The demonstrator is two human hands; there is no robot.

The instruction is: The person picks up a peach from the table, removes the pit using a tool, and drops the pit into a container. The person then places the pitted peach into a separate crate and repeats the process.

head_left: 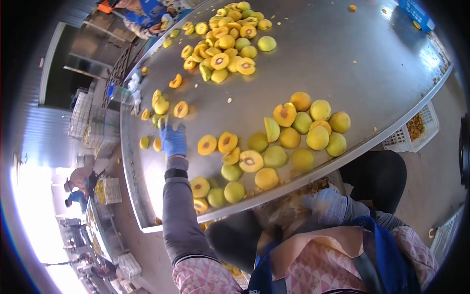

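My left hand (pixel 173 139), in a blue glove, reaches out low over the metal table (pixel 274 63). Its fingers are stretched out and apart, with the tips beside a small group of yellow peaches (pixel 161 106). A cut peach half (pixel 181 109) lies just beyond them, its brown pit hollow showing. Below the table's near edge, my gloved right hand (pixel 325 206) is over my lap by a heap of brown scraps (pixel 313 187). Motion smears its fingers. Whole and halved peaches (pixel 275 156) are spread along the near side of the table.
A large pile of peach halves (pixel 226 41) sits at the far side. A white crate (pixel 425 125) with brown scraps stands on the floor at right. A blue container (pixel 416 13) is at the far right corner. Another person in a blue apron (pixel 147 13) works at the far left.
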